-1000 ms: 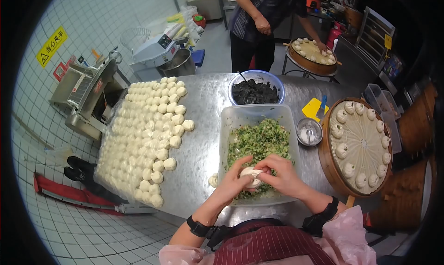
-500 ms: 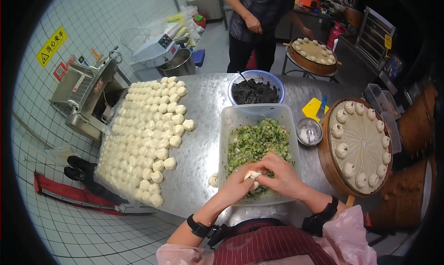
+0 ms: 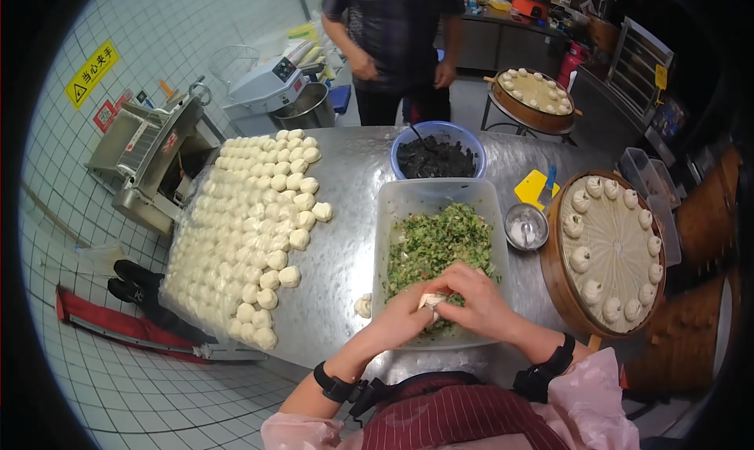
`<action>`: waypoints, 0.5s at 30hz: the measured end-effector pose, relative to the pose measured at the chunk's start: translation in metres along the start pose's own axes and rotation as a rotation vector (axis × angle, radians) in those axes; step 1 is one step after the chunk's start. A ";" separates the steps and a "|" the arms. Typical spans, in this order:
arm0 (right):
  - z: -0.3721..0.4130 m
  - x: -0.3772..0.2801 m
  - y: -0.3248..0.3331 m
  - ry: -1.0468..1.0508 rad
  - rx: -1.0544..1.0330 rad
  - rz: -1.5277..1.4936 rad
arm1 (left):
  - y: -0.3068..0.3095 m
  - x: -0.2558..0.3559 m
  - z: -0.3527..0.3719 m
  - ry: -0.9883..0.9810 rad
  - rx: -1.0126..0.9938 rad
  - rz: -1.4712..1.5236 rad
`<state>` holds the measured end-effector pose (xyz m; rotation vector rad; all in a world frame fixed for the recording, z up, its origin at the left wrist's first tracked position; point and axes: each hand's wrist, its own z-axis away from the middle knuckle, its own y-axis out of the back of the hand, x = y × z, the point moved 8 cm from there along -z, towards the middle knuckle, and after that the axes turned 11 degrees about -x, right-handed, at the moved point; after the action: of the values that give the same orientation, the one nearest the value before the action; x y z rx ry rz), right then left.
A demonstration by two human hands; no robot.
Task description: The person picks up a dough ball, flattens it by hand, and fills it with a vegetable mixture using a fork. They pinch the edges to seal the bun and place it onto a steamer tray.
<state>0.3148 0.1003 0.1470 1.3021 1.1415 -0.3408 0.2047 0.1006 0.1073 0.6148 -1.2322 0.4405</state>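
Over the near end of a clear plastic tub (image 3: 504, 206) of chopped green filling (image 3: 440, 242), my left hand (image 3: 402, 315) is curled round a small white dough bun (image 3: 431, 301). The fingers of my right hand (image 3: 471, 299) pinch the same bun from the other side, partly hiding it. A dough piece (image 3: 363, 305) lies on the metal table (image 3: 330, 293) just left of the tub. Many dough balls (image 3: 259, 214) in rows, partly under plastic film, cover the table's left side. Pleated buns (image 3: 580, 257) ring a round bamboo steamer (image 3: 556, 289) at the right.
Beyond the tub is a blue-rimmed bowl (image 3: 398, 167) of dark filling. A small metal bowl (image 3: 526, 227), yellow scraper (image 3: 531, 186) and blue-handled tool (image 3: 547, 184) lie right of it. A person (image 3: 393, 42) stands across the table, near another steamer (image 3: 534, 116).
The person across the table has moved left, away from the far steamer, and the arm that reached to it now hangs down. My hands stay at the bun with small finger movements.
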 end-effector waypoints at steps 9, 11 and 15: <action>0.008 -0.012 0.004 0.079 0.022 0.156 | 0.003 -0.043 -0.010 0.116 0.146 0.444; 0.007 -0.018 0.005 0.083 0.045 0.189 | 0.010 -0.049 -0.010 0.174 0.180 0.175; 0.002 -0.021 0.004 0.078 -0.047 0.092 | 0.018 -0.047 -0.013 0.259 0.129 0.134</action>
<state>0.3089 0.0918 0.1656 1.3310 1.1440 -0.1957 0.1893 0.1235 0.0635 0.5661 -1.0057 0.6940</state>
